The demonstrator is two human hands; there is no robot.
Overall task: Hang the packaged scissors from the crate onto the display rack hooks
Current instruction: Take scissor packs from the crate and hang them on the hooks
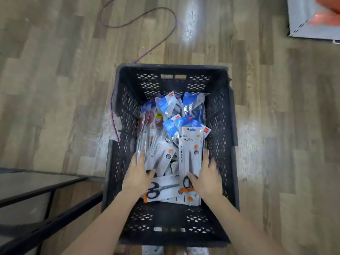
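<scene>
Black perforated crate [219, 115] on wood floor, heaped scissors packs [189, 155] inside, left hand [138, 175] and right hand [207, 176] resting on near packs, purple cord [139, 17] far left.

Blurred orange shape [329, 13] cut off at top-right corner

Two bare forearms reach forward and down, side by side. Left hand [138, 173] and right hand [207, 176] lie palm-down, fingers extended, thumbs turned inward.
</scene>
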